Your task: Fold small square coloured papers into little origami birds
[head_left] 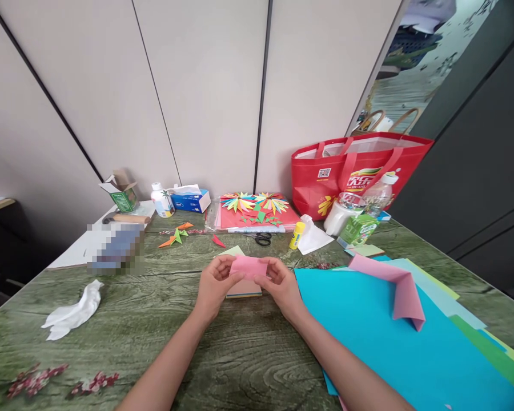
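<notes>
A small folded piece of pink paper (249, 266) is held up between my two hands over the middle of the table. My left hand (216, 281) pinches its left edge, thumb in front. The right edge is gripped by my right hand (281, 283) in the same way. Beneath and behind it lies a small stack of coloured paper squares (244, 289), partly hidden by the hands. Just beyond are a folded red paper piece (218, 241), black scissors (263, 239) and several orange and green folded pieces (179, 234).
Large blue sheets (351, 325) and a creased pink strip (405, 285) cover the right side. A yellow glue stick (297, 235), red bag (321, 188) and red sheet with paper flowers (235, 220) stand or lie at the back. Crumpled tissue (75, 311) lies left.
</notes>
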